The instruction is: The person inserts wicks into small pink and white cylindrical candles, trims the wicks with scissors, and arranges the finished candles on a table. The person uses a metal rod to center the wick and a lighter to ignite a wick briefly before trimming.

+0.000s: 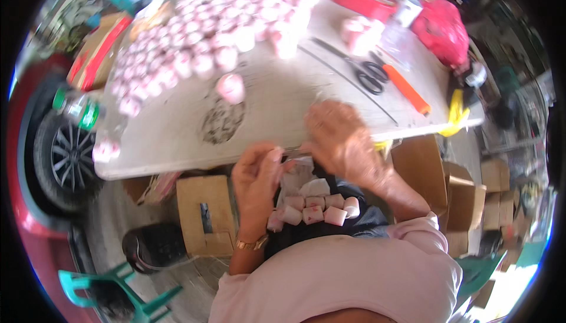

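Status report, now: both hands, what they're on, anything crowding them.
Left hand and right hand pinch a clear wrapper at the table edge. Small pink cups bunched on the lap. Scissors lie apart, beyond the right hand.

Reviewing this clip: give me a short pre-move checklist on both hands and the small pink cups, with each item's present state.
1. Left hand in view at the table edge: ok.
2. Right hand in view, fingers bent near the left hand: ok.
3. What either grip holds: cannot tell, blurred.
4. Pink cups on the lap lying together in a cluster: ok.
5. Scissors away from both hands: ok.
6. Lone pink cup upright on the table: cannot tell, blurred.
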`<state>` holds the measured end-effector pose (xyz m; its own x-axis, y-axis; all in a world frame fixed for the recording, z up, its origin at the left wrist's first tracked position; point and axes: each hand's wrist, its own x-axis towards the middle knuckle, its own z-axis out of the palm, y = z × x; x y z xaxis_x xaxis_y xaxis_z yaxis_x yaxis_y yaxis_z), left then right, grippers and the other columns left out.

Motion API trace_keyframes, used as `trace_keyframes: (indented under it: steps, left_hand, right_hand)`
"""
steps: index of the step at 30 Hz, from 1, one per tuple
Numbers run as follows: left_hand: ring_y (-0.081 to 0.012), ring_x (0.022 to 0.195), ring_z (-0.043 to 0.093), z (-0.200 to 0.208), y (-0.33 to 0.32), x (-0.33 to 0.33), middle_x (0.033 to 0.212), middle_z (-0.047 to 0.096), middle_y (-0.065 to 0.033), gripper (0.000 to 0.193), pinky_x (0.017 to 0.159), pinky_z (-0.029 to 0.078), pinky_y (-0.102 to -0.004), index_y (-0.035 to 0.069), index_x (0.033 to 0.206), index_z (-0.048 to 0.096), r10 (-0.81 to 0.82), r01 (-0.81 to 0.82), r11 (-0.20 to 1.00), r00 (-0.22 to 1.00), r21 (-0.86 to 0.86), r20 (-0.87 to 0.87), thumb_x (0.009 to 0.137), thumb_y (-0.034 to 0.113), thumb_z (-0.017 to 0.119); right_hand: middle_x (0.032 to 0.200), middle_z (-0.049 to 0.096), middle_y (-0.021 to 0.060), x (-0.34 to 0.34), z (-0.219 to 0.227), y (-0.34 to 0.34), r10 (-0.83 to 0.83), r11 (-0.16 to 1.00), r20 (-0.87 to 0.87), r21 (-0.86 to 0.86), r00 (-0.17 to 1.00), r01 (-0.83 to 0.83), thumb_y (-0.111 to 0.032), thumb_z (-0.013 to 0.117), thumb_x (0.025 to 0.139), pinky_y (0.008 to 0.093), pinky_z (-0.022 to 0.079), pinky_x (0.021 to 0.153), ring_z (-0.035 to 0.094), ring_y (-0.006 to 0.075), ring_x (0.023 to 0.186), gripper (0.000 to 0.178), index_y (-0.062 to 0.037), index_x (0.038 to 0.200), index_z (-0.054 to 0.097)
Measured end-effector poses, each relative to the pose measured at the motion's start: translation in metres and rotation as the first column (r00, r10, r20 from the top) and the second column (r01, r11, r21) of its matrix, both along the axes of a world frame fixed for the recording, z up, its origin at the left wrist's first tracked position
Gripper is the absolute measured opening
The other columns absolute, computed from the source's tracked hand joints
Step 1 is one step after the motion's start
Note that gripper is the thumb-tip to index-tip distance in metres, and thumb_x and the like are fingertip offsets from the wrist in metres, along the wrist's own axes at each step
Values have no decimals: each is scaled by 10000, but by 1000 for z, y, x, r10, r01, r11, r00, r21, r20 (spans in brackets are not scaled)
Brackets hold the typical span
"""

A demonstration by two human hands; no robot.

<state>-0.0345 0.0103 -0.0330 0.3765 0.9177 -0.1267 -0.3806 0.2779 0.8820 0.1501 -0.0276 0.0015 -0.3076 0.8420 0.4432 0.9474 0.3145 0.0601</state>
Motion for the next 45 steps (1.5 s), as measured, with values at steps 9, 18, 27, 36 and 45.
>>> trace_keyframes:
  steps: [9, 18, 27, 36, 45]
  left_hand:
    - [-36, 445, 229, 1, 14, 1, 592, 349, 28, 117, 747, 584, -305, 26, 970, 541, 74, -79, 993, 996, 87, 58, 967, 143, 541]
    - [-32, 422, 226, 6, -4, 25, 546, 354, 24, 158, 713, 600, -327, 9, 944, 547, 38, -34, 997, 997, 66, -70, 944, 166, 572]
    - [-56, 479, 407, -20, -23, 66, 597, 458, -6, 262, 666, 571, -307, -13, 1077, 571, -382, 498, 856, 791, 140, -478, 943, 212, 574]
    - [-115, 697, 562, -112, 1, 178, 864, 618, -78, 496, 610, 559, -280, -10, 1182, 558, -567, 600, 785, 593, -156, -572, 929, 414, 602]
    - [-66, 689, 545, -116, -14, 157, 839, 594, -20, 266, 651, 566, -252, -7, 1068, 612, -594, 616, 787, 737, -41, -323, 962, 235, 583]
  right_hand:
    - [880, 530, 85, 11, -48, -22, 167, 929, -196, 359, 966, -88, -137, 603, 635, 352, 503, 759, 567, 246, 891, 305, -11, 912, 582]
    - [848, 681, 127, 99, -71, -113, -306, 612, -886, 98, 349, 785, 10, 598, 892, 361, 541, 678, 686, 268, 775, 48, -33, 911, 585]
    - [929, 626, 110, 95, -120, -93, -119, 921, -401, 297, 908, 252, -78, 616, 795, 392, 523, 762, 639, 273, 867, 154, -48, 933, 556]
    - [795, 634, 162, 101, -134, -89, -300, 916, -633, 19, 714, 402, -125, 634, 848, 430, 526, 685, 648, 344, 770, 209, -46, 1020, 544]
    - [842, 651, 179, 135, -138, -71, -393, 918, -204, -28, 897, 396, -103, 571, 804, 416, 537, 708, 648, 329, 767, 187, -3, 961, 594]
